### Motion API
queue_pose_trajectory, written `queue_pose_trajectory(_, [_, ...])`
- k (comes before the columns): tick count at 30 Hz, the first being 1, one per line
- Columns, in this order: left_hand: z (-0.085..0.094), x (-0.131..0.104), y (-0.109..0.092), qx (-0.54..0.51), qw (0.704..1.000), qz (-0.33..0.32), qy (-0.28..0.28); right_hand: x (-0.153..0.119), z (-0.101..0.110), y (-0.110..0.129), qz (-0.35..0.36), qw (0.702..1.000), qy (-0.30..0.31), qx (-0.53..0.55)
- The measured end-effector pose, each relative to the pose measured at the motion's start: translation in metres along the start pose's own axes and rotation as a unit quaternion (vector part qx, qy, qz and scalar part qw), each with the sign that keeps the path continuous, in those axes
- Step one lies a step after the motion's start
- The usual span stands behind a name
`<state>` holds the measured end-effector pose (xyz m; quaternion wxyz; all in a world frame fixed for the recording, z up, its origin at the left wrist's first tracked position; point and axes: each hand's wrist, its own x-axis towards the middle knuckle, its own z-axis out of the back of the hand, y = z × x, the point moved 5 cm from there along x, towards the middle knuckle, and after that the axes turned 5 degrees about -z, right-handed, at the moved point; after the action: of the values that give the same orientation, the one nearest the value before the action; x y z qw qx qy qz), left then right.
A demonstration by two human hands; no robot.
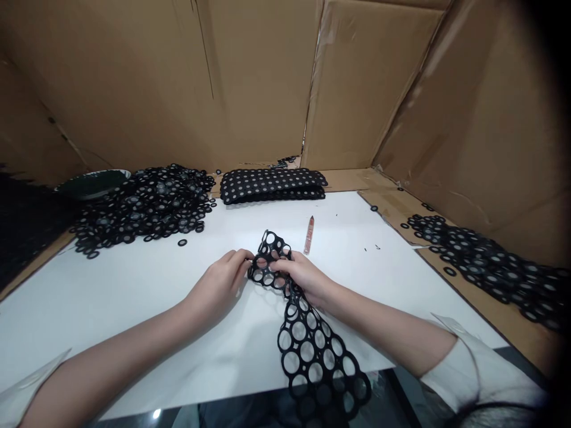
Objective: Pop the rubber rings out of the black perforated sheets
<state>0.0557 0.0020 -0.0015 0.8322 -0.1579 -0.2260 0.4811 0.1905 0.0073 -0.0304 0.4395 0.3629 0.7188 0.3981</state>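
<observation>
A black rubber sheet punched full of round holes (307,351) lies over the white board (134,297) and hangs off its near edge. My left hand (220,285) pinches the sheet's far end from the left. My right hand (303,276) grips the same end from the right, fingers curled over the webbing. Both hands rest low on the board, close together.
A heap of loose black rings (147,205) lies at the back left, another heap of rings (491,261) on cardboard at the right. A stack of unpunched black sheets (273,184) sits at the back centre. A small reddish pen-like tool (309,235) lies just beyond my hands. Cardboard walls (267,77) enclose the space.
</observation>
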Motion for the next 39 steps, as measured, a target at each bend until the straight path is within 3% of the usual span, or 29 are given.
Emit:
queue_pose_trajectory(6, [0.0,0.0,-0.003,-0.057,0.998,0.032,-0.015,0.002,0.001,-0.001,0.0,0.999,0.002,0.048])
queue_pose_trajectory(10, [-0.003,-0.002,-0.005,-0.078,0.995,0.055,0.012,0.004,0.002,-0.002,0.001,0.998,-0.002,0.061])
queue_pose_trajectory(14, [0.004,0.002,-0.002,-0.074,0.996,0.041,0.017,0.003,0.0,-0.002,-0.007,0.999,-0.01,0.041])
queue_pose_trajectory(16, [0.017,0.006,0.005,-0.051,0.997,0.047,-0.024,0.001,-0.001,-0.002,-0.011,1.0,-0.012,0.019])
queue_pose_trajectory(19, [0.045,0.009,0.017,0.016,0.984,0.072,-0.162,0.0,0.003,-0.003,-0.016,0.999,-0.041,-0.007])
queue_pose_trajectory(21, [0.054,0.007,0.017,0.06,0.972,0.059,-0.219,0.0,0.004,-0.005,-0.015,0.999,-0.047,-0.014])
queue_pose_trajectory(23, [0.045,0.007,0.011,0.094,0.978,0.013,-0.188,0.001,0.003,-0.005,-0.004,1.0,-0.027,-0.006])
queue_pose_trajectory(26, [0.015,0.004,-0.001,0.118,0.989,-0.046,-0.073,0.001,-0.001,-0.004,0.015,1.0,0.009,0.013])
queue_pose_trajectory(30, [-0.007,0.002,-0.005,0.065,0.998,-0.019,-0.016,0.002,-0.003,-0.003,0.022,1.0,0.012,0.018])
queue_pose_trajectory(35, [-0.007,0.004,-0.007,-0.091,0.995,0.005,0.042,0.002,-0.001,-0.003,0.03,1.0,0.001,0.0])
queue_pose_trajectory(39, [0.011,0.011,0.007,-0.117,0.991,0.057,0.004,0.0,-0.004,-0.004,0.025,0.999,0.024,-0.025])
